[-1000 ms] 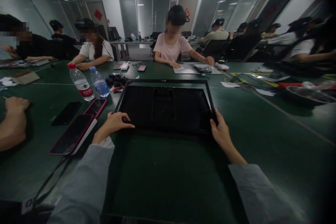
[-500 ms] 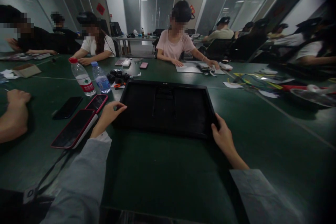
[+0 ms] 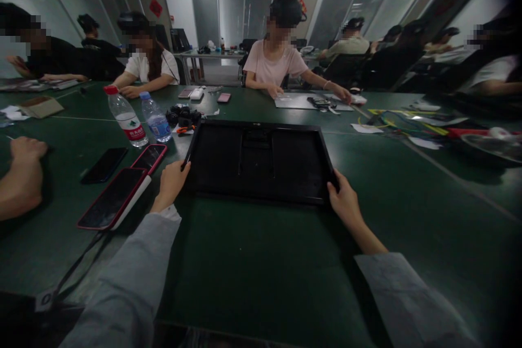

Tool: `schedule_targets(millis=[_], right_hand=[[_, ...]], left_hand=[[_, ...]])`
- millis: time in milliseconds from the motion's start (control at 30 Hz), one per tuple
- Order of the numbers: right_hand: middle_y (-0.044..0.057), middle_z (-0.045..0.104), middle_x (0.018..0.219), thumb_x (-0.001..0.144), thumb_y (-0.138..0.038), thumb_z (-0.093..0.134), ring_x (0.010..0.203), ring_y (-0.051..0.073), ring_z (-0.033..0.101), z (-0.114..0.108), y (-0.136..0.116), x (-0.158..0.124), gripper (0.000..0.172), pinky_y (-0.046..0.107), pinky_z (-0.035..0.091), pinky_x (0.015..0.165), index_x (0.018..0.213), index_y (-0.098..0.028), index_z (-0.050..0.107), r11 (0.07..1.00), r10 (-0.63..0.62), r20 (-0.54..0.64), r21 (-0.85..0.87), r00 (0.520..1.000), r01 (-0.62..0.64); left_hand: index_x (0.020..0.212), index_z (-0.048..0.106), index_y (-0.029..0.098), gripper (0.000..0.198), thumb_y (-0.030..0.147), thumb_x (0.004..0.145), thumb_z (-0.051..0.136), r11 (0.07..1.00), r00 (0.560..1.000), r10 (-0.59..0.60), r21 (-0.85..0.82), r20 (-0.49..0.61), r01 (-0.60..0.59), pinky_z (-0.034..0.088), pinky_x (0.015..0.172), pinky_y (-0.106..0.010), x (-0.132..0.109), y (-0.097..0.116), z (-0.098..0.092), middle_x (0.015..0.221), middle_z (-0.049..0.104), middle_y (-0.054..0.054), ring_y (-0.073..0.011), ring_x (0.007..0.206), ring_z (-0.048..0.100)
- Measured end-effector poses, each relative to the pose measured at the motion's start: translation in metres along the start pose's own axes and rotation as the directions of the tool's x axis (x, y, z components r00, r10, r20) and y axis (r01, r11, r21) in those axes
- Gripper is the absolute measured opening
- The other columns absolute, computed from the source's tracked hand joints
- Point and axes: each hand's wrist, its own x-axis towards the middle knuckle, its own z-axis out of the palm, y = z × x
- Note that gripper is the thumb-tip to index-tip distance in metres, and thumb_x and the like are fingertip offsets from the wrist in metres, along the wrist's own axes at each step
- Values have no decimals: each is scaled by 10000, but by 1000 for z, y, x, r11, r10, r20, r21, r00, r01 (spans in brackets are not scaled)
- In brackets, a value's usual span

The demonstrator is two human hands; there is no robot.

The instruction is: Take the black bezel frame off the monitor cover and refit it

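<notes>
A black monitor casing (image 3: 216,160) with a small pale logo on its far edge lies on the green table before me. Inside its raised rim show a flat black panel and a darker recess with two upright lines. My left hand (image 3: 173,180) is closed on the casing's left rim, thumb on top. On the right rim, near the front corner, my right hand (image 3: 346,201) grips with the thumb over the edge and the fingers outside. The fingers under the rims are partly hidden.
Left of the casing are a red-framed phone (image 3: 112,198), a pink phone (image 3: 149,159), a dark phone (image 3: 105,165) and two water bottles (image 3: 129,122) (image 3: 156,118). A neighbour's arm (image 3: 24,174) rests at far left. Across the table (image 3: 253,266), a person in pink (image 3: 277,65) works. Cables (image 3: 399,122) lie right.
My left hand has gone from a pinch near the casing's left edge to a grip on its rim. The casing sits slightly higher in view; my right hand keeps its hold.
</notes>
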Motion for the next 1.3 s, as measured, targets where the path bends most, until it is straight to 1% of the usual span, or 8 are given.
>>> schedule_targets(millis=[133,333,567,700,900,1167,1233,1300], right_hand=[[203,651,1467,941,-380,513,1356,366,631,1,-7,7,628,572,452,1205,1506,-113,577,999,-31,-16,-24,999,31],[173,657,1465,965,-362,509,1362,342,628,-7,-11,0,601,551,442,1219,1528,-158,568,1000,-25,-74,-21,997,23],[168,688,1409,949,-364,539,1324,344,651,-7,-9,-2,592,548,461,1207,1508,-172,587,1000,-14,-40,-18,999,13],[157,669,1441,925,-360,573,1347,342,638,-6,5,3,588,571,459,1212,1485,-183,589,999,-45,-23,8,999,46],[159,650,1456,911,-412,610,1377,339,619,-5,25,10,608,580,455,1220,1477,-198,556,995,-43,17,86,999,41],[228,634,1419,879,-444,625,1383,376,604,-4,23,9,608,620,450,1206,1409,-169,511,994,-25,36,104,999,21],[217,651,1382,841,-478,677,1355,374,622,-5,20,11,622,611,468,1193,1368,-182,526,989,-2,33,145,999,-2],[176,694,1313,812,-513,722,1268,353,675,-5,15,14,654,587,545,1119,1361,-211,534,972,45,56,226,997,-56]], left_hand=[[1199,774,180,443,448,1075,444,1000,1000,-4,4,-27,4,510,842,-350,0,3,2,1148,796,-160,-305,1017,742],[1157,783,176,446,457,1063,449,999,998,21,42,-52,-19,507,806,-360,-6,8,-7,1096,802,-155,-311,983,746],[1083,810,189,399,475,1010,541,999,999,13,29,37,-14,502,785,-364,-5,-4,-14,1012,808,-149,-325,966,750],[1076,801,169,431,519,1015,555,999,997,35,-11,73,-34,493,777,-357,-1,-9,-12,1003,804,-153,-319,955,744],[1097,782,157,495,573,1035,521,995,994,80,61,70,-85,502,798,-360,-3,-4,-11,988,800,-152,-315,941,743],[1105,776,160,425,478,1046,501,997,994,62,49,93,-67,512,825,-359,-2,-3,-11,1002,803,-152,-313,966,746],[1085,780,166,412,483,1031,524,998,995,58,22,86,-60,509,823,-353,0,-6,-9,1016,803,-158,-313,969,744],[1073,783,169,424,510,1017,537,998,996,49,-32,68,-47,505,816,-346,1,-9,-5,1049,804,-160,-311,981,740]])
